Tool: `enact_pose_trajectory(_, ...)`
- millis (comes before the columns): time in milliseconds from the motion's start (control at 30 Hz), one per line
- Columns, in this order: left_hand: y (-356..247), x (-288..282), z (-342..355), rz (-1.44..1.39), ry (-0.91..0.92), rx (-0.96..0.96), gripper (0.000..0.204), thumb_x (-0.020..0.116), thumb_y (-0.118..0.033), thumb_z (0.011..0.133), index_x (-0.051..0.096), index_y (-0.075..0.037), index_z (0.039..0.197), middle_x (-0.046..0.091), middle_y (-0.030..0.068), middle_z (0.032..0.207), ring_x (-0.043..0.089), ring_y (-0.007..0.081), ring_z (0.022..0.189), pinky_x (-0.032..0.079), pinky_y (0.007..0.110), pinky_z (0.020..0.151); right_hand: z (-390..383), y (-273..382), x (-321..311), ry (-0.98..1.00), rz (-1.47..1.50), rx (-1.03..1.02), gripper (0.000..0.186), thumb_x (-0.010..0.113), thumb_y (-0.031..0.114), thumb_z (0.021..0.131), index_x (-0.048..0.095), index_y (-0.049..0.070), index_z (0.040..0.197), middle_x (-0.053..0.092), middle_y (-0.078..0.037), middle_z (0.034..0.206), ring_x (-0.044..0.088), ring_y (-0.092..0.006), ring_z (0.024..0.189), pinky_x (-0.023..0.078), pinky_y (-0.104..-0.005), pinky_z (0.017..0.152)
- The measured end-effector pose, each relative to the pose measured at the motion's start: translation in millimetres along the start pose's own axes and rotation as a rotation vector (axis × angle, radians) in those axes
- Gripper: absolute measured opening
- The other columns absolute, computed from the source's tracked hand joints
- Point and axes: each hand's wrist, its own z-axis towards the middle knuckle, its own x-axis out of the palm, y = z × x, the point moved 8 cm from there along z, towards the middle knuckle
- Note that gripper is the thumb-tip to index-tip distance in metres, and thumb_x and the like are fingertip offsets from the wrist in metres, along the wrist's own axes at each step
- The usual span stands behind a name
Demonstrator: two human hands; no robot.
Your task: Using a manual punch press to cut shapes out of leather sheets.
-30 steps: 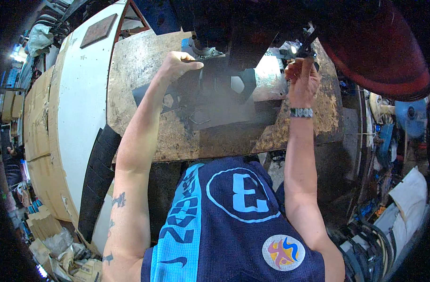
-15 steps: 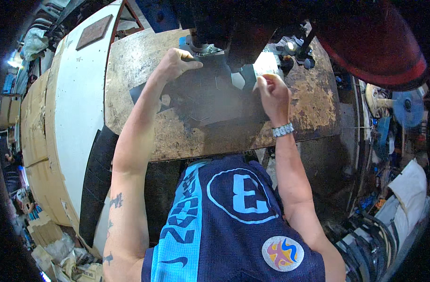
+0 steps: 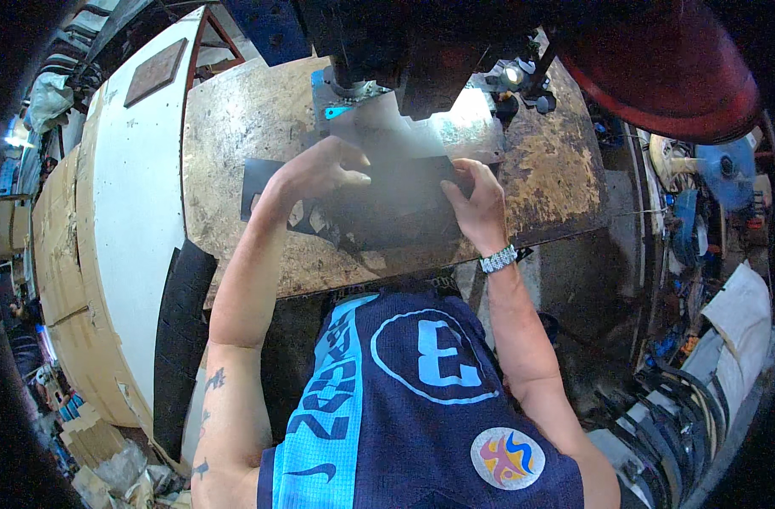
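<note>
A thin black sheet (image 3: 413,182) is between my two hands, over the worn wooden table (image 3: 226,127); haze blurs its middle. My right hand (image 3: 478,202) pinches its right edge, thumb on the near side. At the left edge my left hand (image 3: 324,174) is curled, fingertips and thumb closing about the sheet's border. Beyond the sheet lies the bright metal plate (image 3: 472,123) of a dark machine (image 3: 438,64), which looks like a sewing machine. Another black piece with cut-outs (image 3: 260,176) lies partly under my left wrist.
A red rounded machine part (image 3: 667,76) overhangs the upper right. A small lamp (image 3: 513,75) shines beside the metal plate. To the left stand a white panel (image 3: 142,170) and cardboard (image 3: 65,271). A blue fan (image 3: 727,170) is at the right.
Both hands have come nearer to me with the black sheet, away from the machine. More of the metal plate and a light blue piece now show behind it.
</note>
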Motion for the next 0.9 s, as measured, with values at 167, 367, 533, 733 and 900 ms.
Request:
enact_pose_trajectory(167, -51, 26, 15, 0.049, 0.094, 0.082, 0.037, 0.075, -0.021, 0.078, 0.069, 0.006, 0.103, 0.074, 0.0104, 0.093, 0.066, 0.0143, 0.084, 0.052, 0.029, 0.080, -5, -18, 4, 0.029, 0.190, 0.131, 0.035, 0.074, 0.007, 0.081, 0.062, 0.002, 0.113, 0.068, -0.014, 0.104, 0.068, -0.0270, 0.093, 0.053, -0.0347, 0.082)
enact_pose_trajectory(367, -71, 57, 38, 0.041, 0.258, -0.037, 0.039, 0.073, -0.021, 0.077, 0.069, 0.006, 0.104, 0.071, 0.0060, 0.089, 0.061, 0.0126, 0.080, 0.050, 0.031, 0.078, -12, -23, 3, 0.037, 0.447, 0.203, 0.039, 0.072, -0.001, 0.081, 0.060, 0.003, 0.118, 0.069, -0.011, 0.103, 0.068, -0.0209, 0.090, 0.054, -0.0307, 0.080)
enact_pose_trajectory(533, -71, 61, 42, -0.064, 0.287, 0.151, 0.040, 0.071, -0.014, 0.077, 0.068, 0.005, 0.112, 0.070, 0.0015, 0.095, 0.058, 0.0083, 0.087, 0.049, 0.027, 0.080, -22, 54, -37, -0.084, -0.130, -0.251, 0.056, 0.077, 0.009, 0.078, 0.057, 0.004, 0.130, 0.059, -0.016, 0.118, 0.056, -0.0331, 0.107, 0.045, -0.0420, 0.097)
enact_pose_trajectory(733, -66, 66, 52, -0.182, 0.380, 0.005, 0.031, 0.073, -0.015, 0.081, 0.069, 0.002, 0.107, 0.065, -0.0046, 0.093, 0.053, 0.0047, 0.085, 0.047, 0.025, 0.080, -19, 27, -12, -0.061, 0.106, -0.311, 0.043, 0.074, 0.004, 0.078, 0.063, 0.003, 0.119, 0.061, -0.013, 0.113, 0.059, -0.0321, 0.100, 0.051, -0.0391, 0.085)
enact_pose_trajectory(900, -70, 57, 47, -0.248, 0.315, -0.053, 0.027, 0.072, -0.015, 0.081, 0.073, 0.001, 0.103, 0.066, -0.0041, 0.090, 0.055, 0.0053, 0.082, 0.046, 0.023, 0.077, -23, 36, -35, -0.204, 0.025, -0.457, 0.031, 0.073, 0.004, 0.079, 0.068, 0.005, 0.110, 0.064, -0.011, 0.113, 0.061, -0.0294, 0.099, 0.053, -0.0378, 0.082)
